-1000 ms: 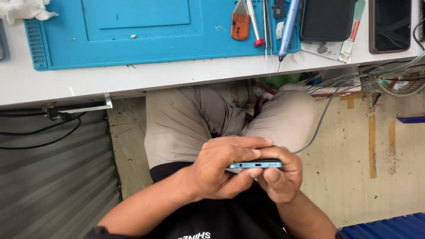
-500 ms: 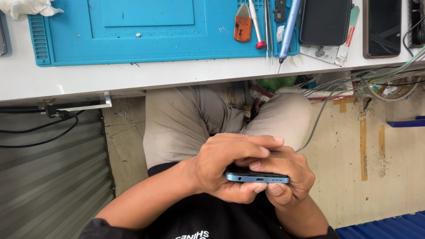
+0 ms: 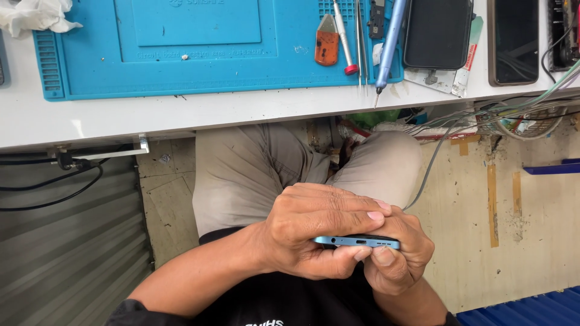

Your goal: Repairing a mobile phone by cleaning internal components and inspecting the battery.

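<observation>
Head view. Both hands are low in the frame, over the person's lap, below the edge of the white counter (image 3: 181, 118). The left hand (image 3: 314, 232) is clenched around a blue phone (image 3: 356, 242): its fingers curl over the top face and its thumb presses up from beneath. The right hand (image 3: 396, 256) grasps the same phone from the other side, fingers wrapped under it and thumb tip against the lower edge. The phone lies flat, edge-on to the camera, so only its thin bottom edge with a port and small holes shows; the rest is hidden by the fingers. It is held clear of the counter, well apart from the tools.

On the counter lies a blue work mat (image 3: 181, 54). At its right end are an orange scraper (image 3: 327, 42), a red-tipped tool (image 3: 343, 39), tweezers (image 3: 360, 42) and a light blue screwdriver (image 3: 389, 45), its tip reaching past the mat's edge. Just beside them lies a dark phone back (image 3: 438, 33); further right, a second dark phone (image 3: 513, 39). A crumpled white tissue (image 3: 36, 15) sits at the upper left. Loose cables (image 3: 513, 111) hang under the counter at right.
</observation>
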